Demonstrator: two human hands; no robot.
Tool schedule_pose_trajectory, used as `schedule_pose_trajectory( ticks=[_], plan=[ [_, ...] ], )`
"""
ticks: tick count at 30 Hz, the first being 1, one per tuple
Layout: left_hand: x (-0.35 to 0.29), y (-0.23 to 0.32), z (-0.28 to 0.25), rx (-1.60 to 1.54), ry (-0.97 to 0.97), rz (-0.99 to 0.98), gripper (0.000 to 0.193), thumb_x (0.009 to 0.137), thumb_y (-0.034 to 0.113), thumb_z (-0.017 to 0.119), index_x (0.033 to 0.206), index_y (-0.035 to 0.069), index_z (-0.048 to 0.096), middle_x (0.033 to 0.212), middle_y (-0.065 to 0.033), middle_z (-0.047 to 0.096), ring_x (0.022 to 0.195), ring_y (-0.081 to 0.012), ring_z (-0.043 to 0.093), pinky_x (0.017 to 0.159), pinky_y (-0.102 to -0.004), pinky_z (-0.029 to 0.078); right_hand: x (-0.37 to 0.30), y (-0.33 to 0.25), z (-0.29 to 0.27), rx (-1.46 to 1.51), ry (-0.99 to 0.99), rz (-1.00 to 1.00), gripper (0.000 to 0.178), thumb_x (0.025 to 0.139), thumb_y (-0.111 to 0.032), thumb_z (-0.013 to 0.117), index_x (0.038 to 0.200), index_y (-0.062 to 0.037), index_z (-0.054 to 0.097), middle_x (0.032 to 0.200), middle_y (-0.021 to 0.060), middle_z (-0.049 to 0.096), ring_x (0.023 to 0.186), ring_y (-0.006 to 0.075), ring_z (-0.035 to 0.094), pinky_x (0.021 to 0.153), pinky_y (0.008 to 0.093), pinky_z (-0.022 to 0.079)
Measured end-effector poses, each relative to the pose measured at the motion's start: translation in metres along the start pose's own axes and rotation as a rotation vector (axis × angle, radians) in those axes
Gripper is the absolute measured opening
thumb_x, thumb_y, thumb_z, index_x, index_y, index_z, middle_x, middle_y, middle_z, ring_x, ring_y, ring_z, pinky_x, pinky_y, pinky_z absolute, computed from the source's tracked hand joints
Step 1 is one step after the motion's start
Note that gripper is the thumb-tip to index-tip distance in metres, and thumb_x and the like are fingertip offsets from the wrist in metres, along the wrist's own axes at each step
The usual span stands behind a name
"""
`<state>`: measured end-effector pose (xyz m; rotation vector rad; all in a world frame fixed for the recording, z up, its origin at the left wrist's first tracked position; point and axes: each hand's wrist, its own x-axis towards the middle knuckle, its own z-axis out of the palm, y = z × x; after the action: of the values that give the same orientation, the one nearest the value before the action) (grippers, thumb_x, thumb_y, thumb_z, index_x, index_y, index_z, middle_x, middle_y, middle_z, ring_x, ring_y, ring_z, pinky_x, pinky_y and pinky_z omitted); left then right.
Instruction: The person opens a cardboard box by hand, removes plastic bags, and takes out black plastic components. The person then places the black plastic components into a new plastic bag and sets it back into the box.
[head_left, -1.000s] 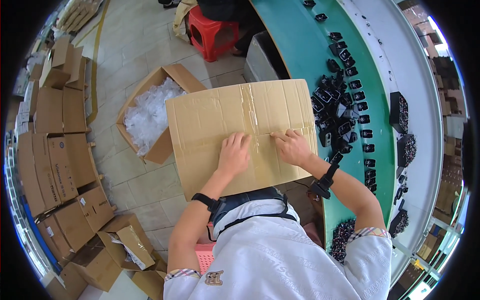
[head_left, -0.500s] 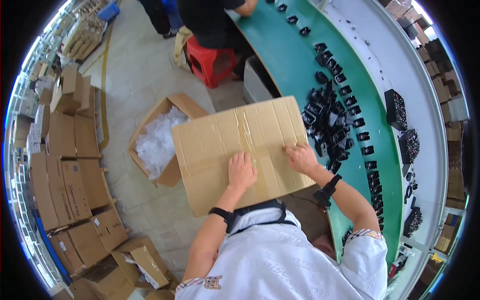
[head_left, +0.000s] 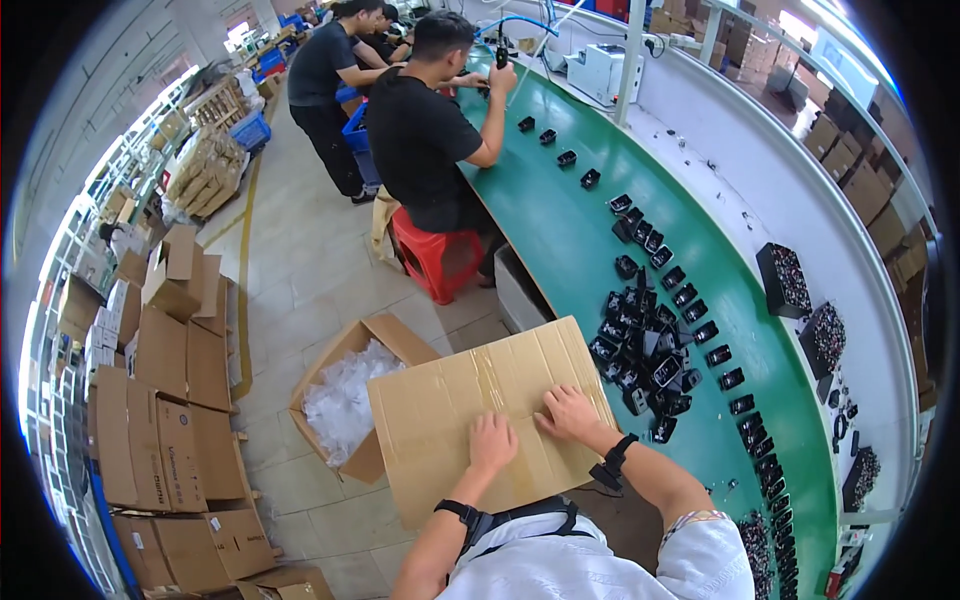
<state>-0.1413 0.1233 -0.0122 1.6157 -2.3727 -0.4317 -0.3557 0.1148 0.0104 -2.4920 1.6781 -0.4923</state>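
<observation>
Resting both hands on a flat, taped piece of brown cardboard (head_left: 515,395), in front of the waist, beside the green table (head_left: 540,240). Lays the left hand (head_left: 493,441) palm down on the lower middle, with fingers close together, slightly bent and wrapped around nothing visible. Sets the right hand (head_left: 568,412) further right on the same face, with fingers more curled; cannot tell about any pinch under the fingertips. Wears a black band (head_left: 612,462) on each wrist. Has a heap of small black devices (head_left: 640,345) on the table, just past the cardboard, and a long curved row of similar ones (head_left: 731,379) to its right. Has an open box (head_left: 400,338) of clear plastic wrapping (head_left: 348,400) on the floor (head_left: 310,300) to the left, and stacked cartons (head_left: 162,350) further left. Faces, further up the table, a co-worker (head_left: 415,150) in black on a red stool (head_left: 440,262), with a dark tool (head_left: 502,52) in one hand.
</observation>
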Motion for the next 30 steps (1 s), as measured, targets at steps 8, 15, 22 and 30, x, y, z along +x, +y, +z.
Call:
schedule_pose_trajectory(
  ticks=[8, 15, 22, 30],
  plan=[
    [0.004, 0.055, 0.018, -0.07, 0.121, 0.127, 0.044, 0.076, 0.02, 0.061, 0.115, 0.0, 0.056, 0.111, -0.0167, 0.055, 0.103, -0.034, 0.053, 0.087, -0.0452, 0.044, 0.001, 0.014, 0.027, 0.026, 0.05, -0.1, 0.018, 0.081, -0.022, 0.062, 0.08, -0.0063, 0.053, 0.082, 0.0128, 0.056, 0.082, 0.0312, 0.056, 0.074, 0.0411, 0.046],
    [0.028, 0.055, 0.025, -0.015, 0.069, -0.017, 0.025, 0.075, 0.022, 0.058, 0.092, 0.003, 0.057, 0.092, -0.0164, 0.057, 0.092, -0.0327, 0.054, 0.08, -0.0465, 0.044, -0.002, 0.015, 0.029, 0.058, -0.008, -0.049, 0.016, 0.08, -0.022, 0.064, 0.077, -0.0082, 0.055, 0.077, 0.0108, 0.059, 0.079, 0.0311, 0.058, 0.073, 0.0406, 0.048],
    [0.034, 0.061, 0.026, 0.034, 0.08, -0.001, 0.025, 0.077, 0.025, 0.059, 0.09, 0.003, 0.06, 0.092, -0.0161, 0.057, 0.091, -0.0323, 0.055, 0.077, -0.0471, 0.045, 0.031, 0.049, -0.01, 0.013, -0.479, 0.361, 0.031, 0.076, -0.042, 0.07, 0.081, -0.0114, 0.073, 0.082, 0.0125, 0.069, 0.081, 0.031, 0.067, 0.073, 0.0435, 0.054],
    [0.032, 0.058, 0.032, 0.033, 0.052, -0.054, 0.028, 0.077, 0.025, 0.064, 0.092, 0.002, 0.061, 0.096, -0.0135, 0.056, 0.095, -0.0308, 0.053, 0.078, -0.0447, 0.045, 0.096, 0.046, -0.008, -0.167, -0.915, -0.43, 0.026, 0.076, -0.036, 0.071, 0.086, -0.0124, 0.076, 0.084, 0.0121, 0.071, 0.082, 0.0329, 0.068, 0.071, 0.0434, 0.055]
  ],
)
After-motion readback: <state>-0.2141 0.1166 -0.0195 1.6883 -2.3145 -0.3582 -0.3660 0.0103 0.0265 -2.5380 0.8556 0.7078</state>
